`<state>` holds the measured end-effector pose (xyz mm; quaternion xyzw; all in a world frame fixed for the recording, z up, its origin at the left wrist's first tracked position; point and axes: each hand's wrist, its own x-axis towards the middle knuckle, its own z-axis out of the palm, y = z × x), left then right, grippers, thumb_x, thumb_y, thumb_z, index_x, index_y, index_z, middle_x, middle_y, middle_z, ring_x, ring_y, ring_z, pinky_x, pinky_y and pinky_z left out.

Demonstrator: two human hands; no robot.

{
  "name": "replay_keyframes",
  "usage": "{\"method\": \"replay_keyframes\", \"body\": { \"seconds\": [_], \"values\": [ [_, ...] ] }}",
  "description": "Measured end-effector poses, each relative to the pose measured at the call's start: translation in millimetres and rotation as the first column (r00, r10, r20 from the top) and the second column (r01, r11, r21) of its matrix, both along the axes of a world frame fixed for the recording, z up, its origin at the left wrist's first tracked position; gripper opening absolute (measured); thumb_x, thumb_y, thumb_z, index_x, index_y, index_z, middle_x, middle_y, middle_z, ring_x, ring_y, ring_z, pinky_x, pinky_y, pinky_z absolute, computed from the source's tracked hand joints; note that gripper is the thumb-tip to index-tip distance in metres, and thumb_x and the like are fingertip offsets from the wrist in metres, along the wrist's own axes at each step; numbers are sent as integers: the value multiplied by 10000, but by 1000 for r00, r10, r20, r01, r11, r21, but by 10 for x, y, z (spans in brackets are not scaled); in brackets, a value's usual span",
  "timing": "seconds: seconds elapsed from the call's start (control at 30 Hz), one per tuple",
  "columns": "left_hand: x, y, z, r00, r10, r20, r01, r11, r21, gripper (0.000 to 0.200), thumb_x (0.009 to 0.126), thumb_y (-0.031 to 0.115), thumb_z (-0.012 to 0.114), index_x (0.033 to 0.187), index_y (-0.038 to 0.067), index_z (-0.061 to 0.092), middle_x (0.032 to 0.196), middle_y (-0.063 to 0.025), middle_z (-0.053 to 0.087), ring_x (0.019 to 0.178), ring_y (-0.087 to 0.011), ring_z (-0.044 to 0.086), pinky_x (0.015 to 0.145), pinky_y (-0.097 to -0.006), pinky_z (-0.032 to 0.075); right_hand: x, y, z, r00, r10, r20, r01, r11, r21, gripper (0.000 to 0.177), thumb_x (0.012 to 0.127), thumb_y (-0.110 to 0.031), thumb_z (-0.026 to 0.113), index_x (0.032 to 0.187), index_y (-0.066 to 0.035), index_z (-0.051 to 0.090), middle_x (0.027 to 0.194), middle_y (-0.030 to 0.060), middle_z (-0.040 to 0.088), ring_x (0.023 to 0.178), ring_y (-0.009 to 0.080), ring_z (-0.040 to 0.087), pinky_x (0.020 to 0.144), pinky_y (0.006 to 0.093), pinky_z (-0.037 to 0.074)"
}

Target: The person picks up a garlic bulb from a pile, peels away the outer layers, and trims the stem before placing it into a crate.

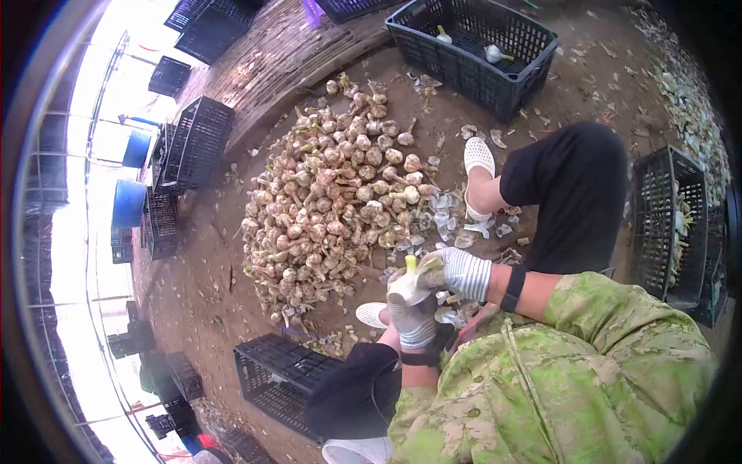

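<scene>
A whitish garlic bulb [408, 288] with a short green cut stem is held in front of my body. My left hand [416, 319], in a grey-and-white striped glove, is wrapped round the bulb from below. My right hand [457, 272], gloved alike, closes on the bulb's side beside the stem; its fingertips are partly hidden. Beyond my hands lies a large heap of unpeeled garlic bulbs [328, 201] with dry, soil-stained skins. Loose white skins [444, 213] are scattered between the heap and my right foot.
A black crate [495, 89] holding a few cleaned bulbs stands at the top. Another crate [671, 232] with trimmings is at the right, and a tipped crate [282, 379] lies by my left leg. Stacked crates [193, 143] and blue buckets [128, 203] are at the left.
</scene>
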<state>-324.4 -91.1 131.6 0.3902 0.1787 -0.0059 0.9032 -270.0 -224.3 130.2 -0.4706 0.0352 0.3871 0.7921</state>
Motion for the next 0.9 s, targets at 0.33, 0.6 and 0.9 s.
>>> {"method": "replay_keyframes", "body": {
  "seconds": [0.33,0.6,0.9],
  "values": [
    [88,-97,-211,982,170,-79,-76,749,658,445,901,339,507,1203,14,471,1059,-93,549,961,-191,531,823,-301,447,-36,-1,70,500,336,798,223,841,-494,150,735,-123,673,847,-29,640,754,94,641,703,147,597,647,293,479],
    [110,485,4,947,263,-187,-287,951,-118,594,845,612,394,996,61,555,752,-57,561,662,-183,537,500,-267,416,367,-350,174,968,-37,-246,198,713,672,358,777,-155,670,1079,-23,530,1061,122,582,964,255,581,883,436,472],
    [107,204,430,895,-66,-441,144,979,146,633,879,567,387,1279,76,404,1112,-74,527,986,-176,532,790,-257,473,7,75,79,930,224,290,-197,973,-122,540,780,-180,667,1234,19,453,1069,116,590,976,173,548,852,294,448]
  ]
}}
